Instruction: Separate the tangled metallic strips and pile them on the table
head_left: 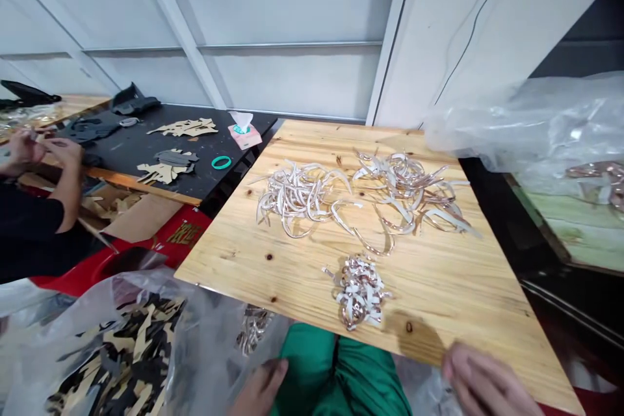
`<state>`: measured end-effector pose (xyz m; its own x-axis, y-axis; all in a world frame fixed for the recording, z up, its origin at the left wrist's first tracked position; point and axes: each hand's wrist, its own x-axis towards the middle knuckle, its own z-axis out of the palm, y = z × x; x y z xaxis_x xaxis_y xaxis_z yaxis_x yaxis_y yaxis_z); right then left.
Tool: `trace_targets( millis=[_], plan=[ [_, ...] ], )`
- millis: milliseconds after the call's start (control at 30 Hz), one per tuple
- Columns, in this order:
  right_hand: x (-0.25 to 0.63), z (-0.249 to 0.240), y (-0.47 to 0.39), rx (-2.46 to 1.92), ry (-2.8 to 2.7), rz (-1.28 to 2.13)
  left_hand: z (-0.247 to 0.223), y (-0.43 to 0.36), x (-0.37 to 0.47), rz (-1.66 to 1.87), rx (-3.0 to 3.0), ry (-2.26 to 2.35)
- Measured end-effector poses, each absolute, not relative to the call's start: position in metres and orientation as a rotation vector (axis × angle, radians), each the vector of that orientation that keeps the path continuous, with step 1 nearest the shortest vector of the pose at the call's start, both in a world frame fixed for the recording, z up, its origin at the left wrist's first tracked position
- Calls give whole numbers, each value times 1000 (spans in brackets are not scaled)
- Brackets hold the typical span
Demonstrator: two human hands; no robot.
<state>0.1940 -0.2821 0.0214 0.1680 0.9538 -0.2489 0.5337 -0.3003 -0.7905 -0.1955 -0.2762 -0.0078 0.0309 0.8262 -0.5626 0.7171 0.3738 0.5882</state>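
My left hand [263, 387] is low at the bottom edge, left of my green-clad knees, its thumb and fingers drawn together. Whether anything lies inside it is hidden. Over the table's near right corner, my right hand [487, 380] is smeared by motion, so its grip is unclear. Between the hands, a small heap of short shiny rose-gold and white pieces [361, 292] sits at the front of the wooden table [439, 292]. Farther back are two loose piles of curved strips, a left pile [297, 198] and a right pile [409, 182], with a few single strips [373, 247] between.
Left of the table, a plastic bag [190, 344] holds black and tan scraps. A co-worker's hands [46, 149] work at a black table [146, 136] bearing cut pieces, a green tape ring [221, 162] and a tissue pack [244, 131]. Plastic sheeting [546, 117] bulges at right.
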Motion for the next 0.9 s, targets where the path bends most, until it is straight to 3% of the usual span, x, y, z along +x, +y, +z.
trace_targets(
  millis=[133,233,367,533,900],
  plan=[
    [181,48,-164,-1782,-1749,685,38,-184,-159,775,1338,1315],
    [171,43,-111,-1790,-1955,559,54,-107,-112,1199,1389,1311],
    [166,19,-105,-1687,-1989,681,32,-46,-73,1161,1598,1221],
    [162,5,-112,-1556,-1914,717,12,-44,-72,1154,1617,1235],
    [172,10,-111,-1119,-1025,1378,12,-35,-63,1113,1706,1183]
  ],
)
